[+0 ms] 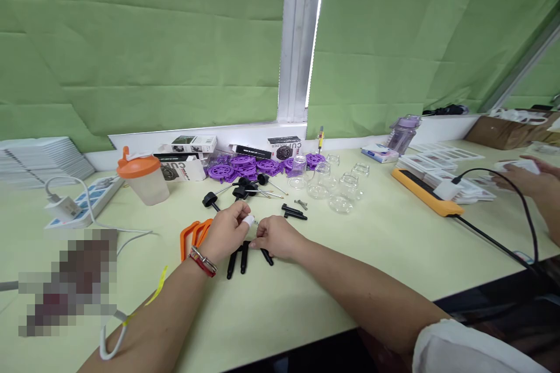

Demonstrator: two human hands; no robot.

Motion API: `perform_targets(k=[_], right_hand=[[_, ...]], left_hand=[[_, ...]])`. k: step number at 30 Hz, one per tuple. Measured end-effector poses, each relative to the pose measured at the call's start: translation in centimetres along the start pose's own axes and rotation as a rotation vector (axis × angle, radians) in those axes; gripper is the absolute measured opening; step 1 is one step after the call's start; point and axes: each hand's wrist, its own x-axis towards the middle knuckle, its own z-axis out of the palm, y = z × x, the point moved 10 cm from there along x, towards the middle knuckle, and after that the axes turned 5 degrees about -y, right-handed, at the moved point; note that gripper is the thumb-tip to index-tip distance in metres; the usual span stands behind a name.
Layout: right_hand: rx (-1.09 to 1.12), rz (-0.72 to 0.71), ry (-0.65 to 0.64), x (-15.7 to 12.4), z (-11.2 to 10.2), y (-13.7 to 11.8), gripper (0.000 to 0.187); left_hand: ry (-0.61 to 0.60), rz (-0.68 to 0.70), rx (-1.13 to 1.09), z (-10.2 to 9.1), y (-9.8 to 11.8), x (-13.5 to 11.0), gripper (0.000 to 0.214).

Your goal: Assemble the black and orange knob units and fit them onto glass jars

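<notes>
Box [285,151] lettered "CUP HOLDER" behind purple parts [244,165]; fingers [263,228] near black tubes [244,259].

Between the forearms, the tabletop [286,309] is open to its near edge, but black cylinders [244,259] block the strip just below both hands. Orange handles [187,239] crowd the left hand [227,230]; farther left, a white cord [142,232] crosses the surface. Ahead, black-capped rods [210,199] and purple spoked discs [243,164] obstruct the way. The right hand [277,237] has its widest passage rightward, below the clear bulb-shaped vessels [341,204], until the yellow-orange power strip [422,190] and its black cable [490,239] bar it.
</notes>
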Motion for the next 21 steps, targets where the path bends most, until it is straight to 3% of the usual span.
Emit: perform_targets(k=[9,21], right_hand=[[-0.136,0.028,0.126,0.43,-0.77,0.02,0.037],[-0.179,-0.008,0.122,0.54,-0.74,-0.47,0.035]], left_hand=[[-0.020,0.000,0.009,0.26,-0.09,0.04,0.010],[-0.041,-0.007,0.006,0.46,0.07,-0.02,0.009]])
